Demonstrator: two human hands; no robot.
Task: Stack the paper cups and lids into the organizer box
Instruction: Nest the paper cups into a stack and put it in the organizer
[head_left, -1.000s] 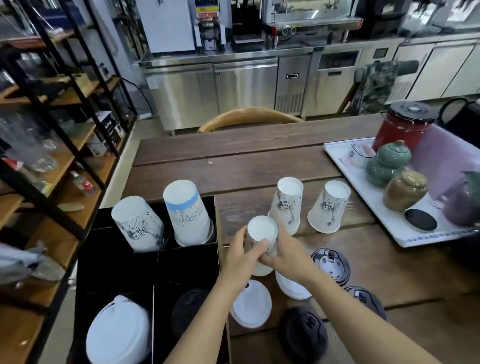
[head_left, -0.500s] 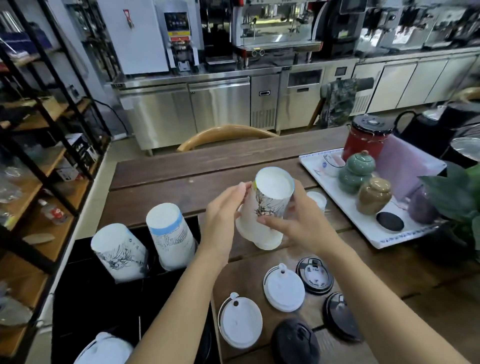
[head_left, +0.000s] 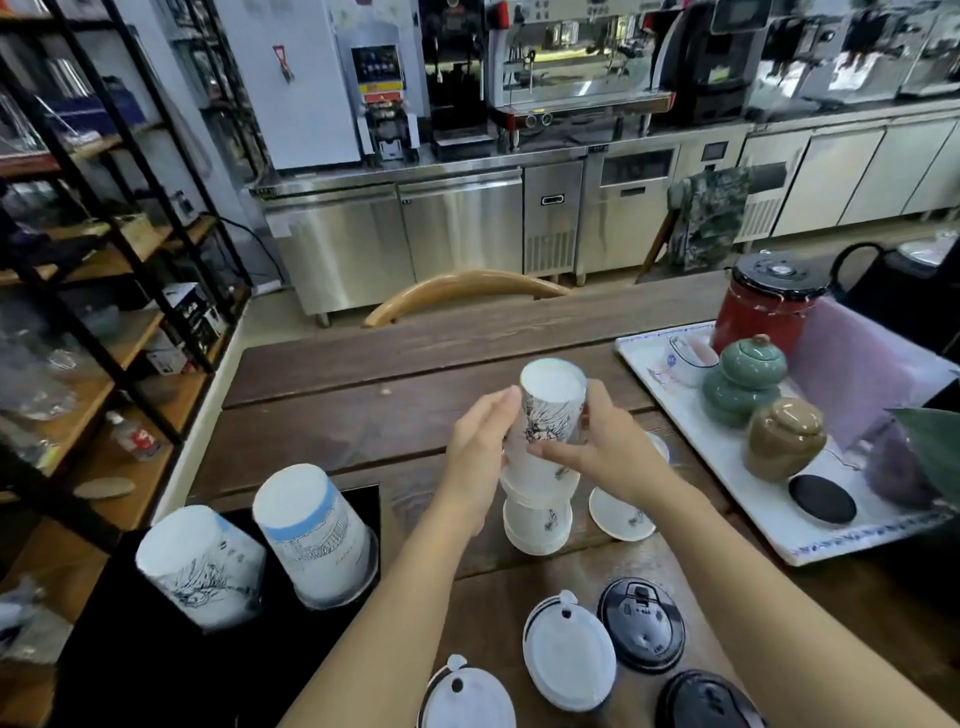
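We hold the inverted white printed paper cup (head_left: 551, 410) between left hand (head_left: 480, 457) and right hand (head_left: 605, 452), fingers closed, above the worktop stack (head_left: 537, 519). Misaligned rims could topple it.

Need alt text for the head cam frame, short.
Both hands, left hand and right hand, hold an upside-down paper cup over a short cup stack on a wooden table; loose lids lie nearer, organizer box at left.

Inverted white printed cups (head_left: 545, 457) stacked upright on table.
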